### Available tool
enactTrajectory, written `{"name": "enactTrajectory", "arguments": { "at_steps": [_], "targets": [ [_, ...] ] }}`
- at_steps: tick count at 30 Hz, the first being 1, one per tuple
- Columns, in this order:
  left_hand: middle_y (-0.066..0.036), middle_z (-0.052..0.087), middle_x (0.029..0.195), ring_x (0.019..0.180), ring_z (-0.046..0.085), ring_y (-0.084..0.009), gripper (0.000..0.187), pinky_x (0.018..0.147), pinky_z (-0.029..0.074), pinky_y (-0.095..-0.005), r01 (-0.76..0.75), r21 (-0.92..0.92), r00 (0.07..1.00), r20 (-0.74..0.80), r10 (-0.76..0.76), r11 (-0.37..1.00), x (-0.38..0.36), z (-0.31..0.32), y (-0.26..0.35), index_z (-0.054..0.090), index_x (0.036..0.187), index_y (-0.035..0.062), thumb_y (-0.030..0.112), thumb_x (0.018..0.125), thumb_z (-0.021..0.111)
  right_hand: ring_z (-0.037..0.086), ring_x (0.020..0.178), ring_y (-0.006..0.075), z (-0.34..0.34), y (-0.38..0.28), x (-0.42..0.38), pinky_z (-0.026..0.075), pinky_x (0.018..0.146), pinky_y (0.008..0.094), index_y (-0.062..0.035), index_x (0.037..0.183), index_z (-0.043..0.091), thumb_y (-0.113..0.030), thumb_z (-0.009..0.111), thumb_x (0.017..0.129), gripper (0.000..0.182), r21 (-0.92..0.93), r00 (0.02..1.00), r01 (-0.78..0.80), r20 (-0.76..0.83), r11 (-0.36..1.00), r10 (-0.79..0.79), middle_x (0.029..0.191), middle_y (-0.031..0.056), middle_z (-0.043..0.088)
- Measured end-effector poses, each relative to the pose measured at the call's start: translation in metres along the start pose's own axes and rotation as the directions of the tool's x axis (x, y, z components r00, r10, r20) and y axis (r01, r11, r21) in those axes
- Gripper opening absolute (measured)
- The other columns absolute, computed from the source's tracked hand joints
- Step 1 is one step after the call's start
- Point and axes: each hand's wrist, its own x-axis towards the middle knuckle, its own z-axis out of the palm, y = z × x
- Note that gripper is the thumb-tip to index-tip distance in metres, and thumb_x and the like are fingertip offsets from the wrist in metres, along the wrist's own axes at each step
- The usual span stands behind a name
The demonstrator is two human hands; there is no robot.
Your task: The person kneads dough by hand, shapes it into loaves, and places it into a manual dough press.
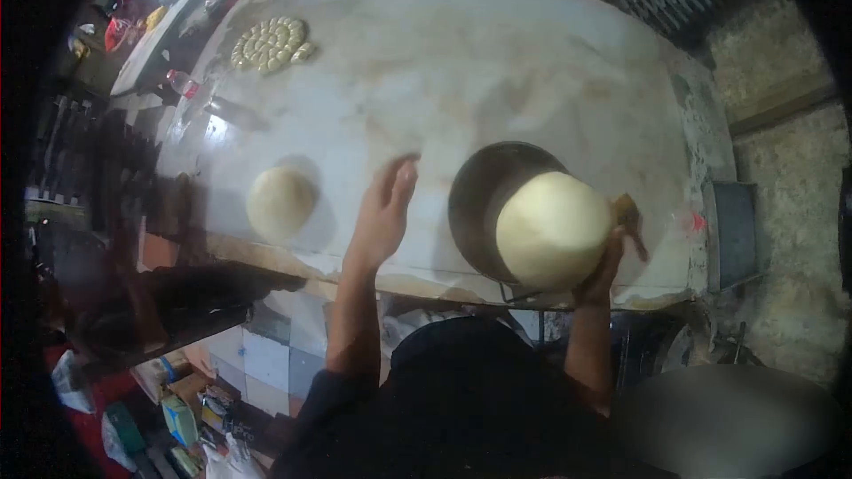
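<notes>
A large, smooth ball of pale dough [552, 226] rests against my right hand [605, 259], which cups its right side and underside. The dough overlaps the right part of a dark round pot [475, 204] near the table's front edge. Just beyond my right hand lies a brown crumpled cloth [627, 217]. My left hand [387, 210] is over the table, left of the pot, fingers stretched forward and nothing in them. Farther left, a smaller ball of dough [280, 202] sits on the tabletop.
The worn pale table [426, 53] spreads out in front of me. Small dough pieces [271, 44] form a round cluster at its far left, near a clear bottle with a red label [182, 84]. A grey box [732, 235] stands off the right edge. Packages [182, 417] lie below left.
</notes>
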Motion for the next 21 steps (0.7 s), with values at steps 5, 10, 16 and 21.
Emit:
{"name": "enactTrajectory", "arguments": {
  "at_steps": [5, 10, 16, 21],
  "targets": [
    [-0.018, 0.058, 0.134, 0.125, 0.054, -0.0276, 0.050, 0.105, 0.043, -0.0392, 0.181, 0.061, 0.977, 0.106, -0.187, 0.982, -0.071, 0.063, -0.036, 0.055, 0.135, -0.0003, 0.041, 0.108, 0.044, 0.044, 0.133, 0.0461, 0.003, 0.037, 0.017, 0.030, 0.114, 0.0595, -0.0106, 0.132, 0.060, -0.037, 0.069, 0.089, 0.052, -0.819, 0.798, 0.563, 0.506, 0.106, -0.328, 0.143, 0.0194, 0.050],
    [-0.028, 0.046, 0.147, 0.138, 0.043, -0.0429, 0.045, 0.114, 0.036, -0.0469, 0.073, 0.414, 0.984, 0.119, -0.134, 0.907, -0.094, 0.096, -0.046, 0.054, 0.136, 0.0008, 0.034, 0.106, 0.050, 0.033, 0.142, 0.0480, -0.060, 0.132, 0.035, 0.023, 0.119, 0.0578, -0.0112, 0.141, 0.056, -0.034, 0.066, 0.091, 0.056, -0.842, 0.888, 0.459, 0.449, 0.283, -0.101, 0.152, 0.0224, 0.041],
    [-0.028, 0.024, 0.161, 0.150, 0.022, -0.0415, 0.060, 0.122, 0.022, -0.0484, -0.198, 0.529, 0.979, 0.150, 0.138, 0.825, -0.021, 0.160, -0.125, 0.031, 0.153, -0.0004, 0.032, 0.105, 0.047, 0.028, 0.147, 0.0448, -0.108, 0.128, 0.052, 0.020, 0.122, 0.0509, 0.0033, 0.142, 0.050, -0.048, 0.050, 0.100, 0.067, -0.690, 0.981, 0.193, 0.114, 0.698, -0.158, 0.154, 0.0275, 0.038],
    [-0.027, 0.016, 0.164, 0.154, 0.009, -0.0392, 0.070, 0.126, 0.011, -0.0469, -0.402, 0.662, 0.914, 0.332, 0.234, 0.633, 0.022, 0.208, -0.140, 0.020, 0.157, -0.0036, 0.035, 0.103, 0.043, 0.022, 0.149, 0.0474, -0.079, 0.150, 0.059, 0.014, 0.122, 0.0547, 0.0098, 0.148, 0.037, -0.065, 0.041, 0.098, 0.090, -0.811, 0.915, 0.404, 0.361, 0.423, -0.181, 0.156, 0.0333, 0.030]
  ]
}}
